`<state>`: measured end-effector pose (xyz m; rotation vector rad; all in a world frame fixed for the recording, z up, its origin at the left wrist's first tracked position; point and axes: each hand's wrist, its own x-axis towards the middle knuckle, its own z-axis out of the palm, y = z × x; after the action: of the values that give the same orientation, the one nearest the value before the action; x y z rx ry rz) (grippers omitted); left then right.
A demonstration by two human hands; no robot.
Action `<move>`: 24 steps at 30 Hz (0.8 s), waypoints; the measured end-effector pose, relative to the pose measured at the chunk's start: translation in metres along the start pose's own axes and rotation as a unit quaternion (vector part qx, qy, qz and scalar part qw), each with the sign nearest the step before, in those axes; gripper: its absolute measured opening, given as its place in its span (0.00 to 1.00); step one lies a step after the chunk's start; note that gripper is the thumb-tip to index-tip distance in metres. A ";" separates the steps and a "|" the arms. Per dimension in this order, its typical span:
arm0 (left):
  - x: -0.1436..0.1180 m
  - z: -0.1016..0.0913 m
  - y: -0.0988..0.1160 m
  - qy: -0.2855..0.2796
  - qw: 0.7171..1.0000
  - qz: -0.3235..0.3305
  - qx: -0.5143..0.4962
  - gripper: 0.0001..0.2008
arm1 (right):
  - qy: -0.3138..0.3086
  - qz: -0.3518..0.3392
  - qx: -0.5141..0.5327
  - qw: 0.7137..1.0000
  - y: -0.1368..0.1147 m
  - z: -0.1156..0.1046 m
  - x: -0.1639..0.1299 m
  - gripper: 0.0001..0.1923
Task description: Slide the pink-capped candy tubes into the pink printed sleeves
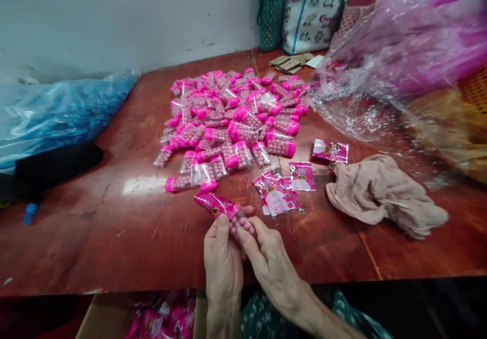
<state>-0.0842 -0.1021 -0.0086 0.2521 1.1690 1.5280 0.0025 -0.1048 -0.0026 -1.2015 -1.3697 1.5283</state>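
Both hands are closed on a small clear candy bottle (pixel 240 222) filled with pink balls, held tilted over the table's front part. A shiny pink printed sleeve (pixel 213 204) covers its far end and sticks out past it. My left hand (pixel 223 250) pinches the sleeve and bottle from the left, thumb on top. My right hand (pixel 268 250) grips the bare near end, thumb across the balls. Some of the fingers behind the bottle are hidden. Just beyond lie flat pink printed sleeves (pixel 277 194) and a heap of pink-capped candy bottles (pixel 236 121).
A crumpled beige cloth (pixel 384 194) and a stack of pink sleeves (pixel 330 151) lie right. Clear and pink plastic bags (pixel 411 60) cover the far right. Blue plastic-wrapped material (pixel 72 110) lies left. Below the table edge stands a cardboard box (pixel 104 316) holding pink packets.
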 end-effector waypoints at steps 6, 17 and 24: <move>-0.003 -0.001 -0.003 -0.012 1.000 0.014 0.009 0.14 | -0.008 0.012 0.083 0.996 -0.005 0.000 0.003 0.13; -0.005 0.007 -0.007 0.018 0.999 -0.001 0.042 0.06 | 0.039 0.035 0.093 0.994 0.005 -0.002 0.006 0.15; -0.001 0.004 0.005 0.010 0.999 -0.010 0.042 0.14 | -0.089 0.077 0.263 0.958 0.017 -0.002 0.013 0.14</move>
<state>-0.0848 -0.0999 -0.0025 0.2812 1.2498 1.4676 0.0013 -0.0948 -0.0213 -0.8631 -0.8956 1.9910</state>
